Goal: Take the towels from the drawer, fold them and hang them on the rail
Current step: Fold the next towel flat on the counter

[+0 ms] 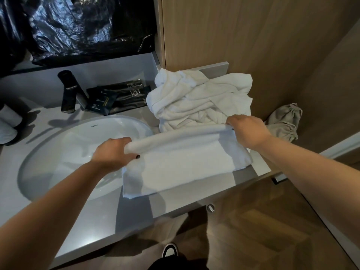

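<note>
Towel, white, is held up over the grey counter, its low edge lying partly over the sink. L hand grips one end of the fold w/ curled fingers, R hand grips the other end. A messy pile of towels sits just behind, by the wood wall.

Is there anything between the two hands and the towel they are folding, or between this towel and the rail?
Nothing is between them: the left hand and right hand already grip the folded towel at its ends. The rail is not in view, so that path cannot be judged.
</note>
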{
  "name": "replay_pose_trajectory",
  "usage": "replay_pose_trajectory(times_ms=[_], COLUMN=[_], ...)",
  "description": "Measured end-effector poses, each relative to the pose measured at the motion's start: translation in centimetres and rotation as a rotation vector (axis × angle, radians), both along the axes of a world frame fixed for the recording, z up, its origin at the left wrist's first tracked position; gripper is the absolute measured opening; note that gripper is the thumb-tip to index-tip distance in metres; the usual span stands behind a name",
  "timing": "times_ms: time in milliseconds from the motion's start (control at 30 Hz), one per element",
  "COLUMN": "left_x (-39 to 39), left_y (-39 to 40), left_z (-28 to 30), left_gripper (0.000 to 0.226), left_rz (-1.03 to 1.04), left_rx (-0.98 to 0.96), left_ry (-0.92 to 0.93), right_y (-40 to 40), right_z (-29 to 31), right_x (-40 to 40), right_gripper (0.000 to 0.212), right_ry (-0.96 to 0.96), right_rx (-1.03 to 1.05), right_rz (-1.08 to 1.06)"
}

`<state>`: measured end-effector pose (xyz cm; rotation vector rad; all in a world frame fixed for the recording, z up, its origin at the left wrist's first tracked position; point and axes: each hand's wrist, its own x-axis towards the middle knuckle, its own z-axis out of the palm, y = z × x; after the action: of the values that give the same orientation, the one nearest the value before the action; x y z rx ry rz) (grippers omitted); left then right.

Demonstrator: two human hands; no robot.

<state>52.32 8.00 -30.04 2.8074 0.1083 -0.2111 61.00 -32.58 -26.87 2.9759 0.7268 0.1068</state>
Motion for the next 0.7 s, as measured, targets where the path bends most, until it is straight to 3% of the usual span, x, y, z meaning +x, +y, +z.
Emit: replay_pose_trajectory(times_ms=[100, 233, 533, 700], left_x=[-1.9, -5.2, -7.6, -7.4], left_y=[-0.2, -0.7, -0.9, -0.9], left_z=[0.3, -0.5, -2.3, -2.1], left_gripper=[0.010, 0.051, 0.080, 0.078], left_rz=[-0.076, -0.336, -0.584, -0.670], left_rx=[0.074, 0.106, 0.201, 0.235], left_ry=[-0.159, -0.444, -0.408, -0.427], right_y=[-0.7, -2.3, -4.6, -4.6], right_z=[-0.3, -1.6, -5.4, -6.3], right_x=[-1.5, -4.2, -7.8, -8.4], right_gripper=[0.036, 0.040, 0.048, 0.052], right_ry=[-0.093, -0.147, -0.109, -0.114], right_rx=[0.129, 0.157, 0.194, 0.214], right_rz=[0.062, 0.233, 0.292, 0.271])
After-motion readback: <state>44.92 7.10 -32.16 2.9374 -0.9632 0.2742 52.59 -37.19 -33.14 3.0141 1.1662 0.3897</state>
